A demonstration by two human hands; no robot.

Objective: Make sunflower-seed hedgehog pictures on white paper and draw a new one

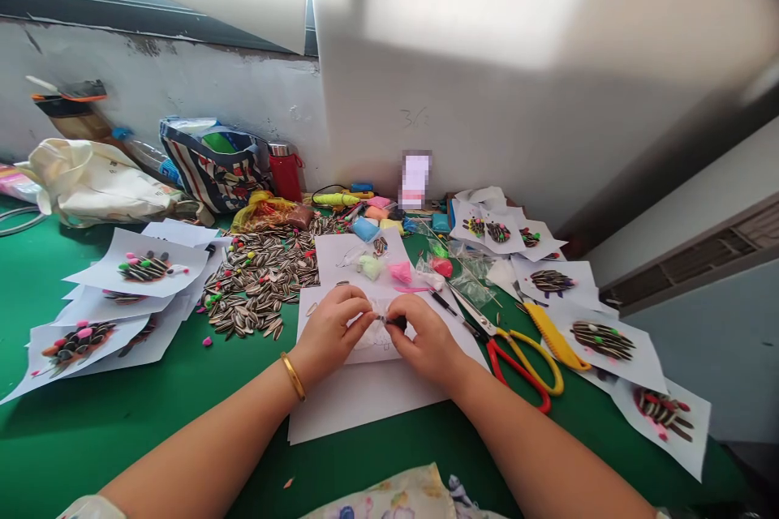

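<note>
Over the white paper (329, 401), my left hand (334, 328) and my right hand (429, 340) meet with their fingertips almost touching. My right thumb and fingers pinch a small black lump (398, 323), which looks like modelling clay. My left fingers are closed in a pinch at its side; what they hold, if anything, is too small to make out. Beneath the fingers, part of a line drawing (368, 349) shows on the paper, the rest covered by my hands. Just beyond lie pink clay (400, 272) and pale green clay (370, 266) in clear wrapping.
Striped sunflower seeds (261, 276) are heaped at the left. Red-handled and yellow-handled scissors (517, 357) lie right, beside a yellow comb-like tool (553, 336). Sheets with seed-and-clay pictures (146, 268) cover both sides. Bags (213, 162) and a red bottle (285, 172) stand by the wall.
</note>
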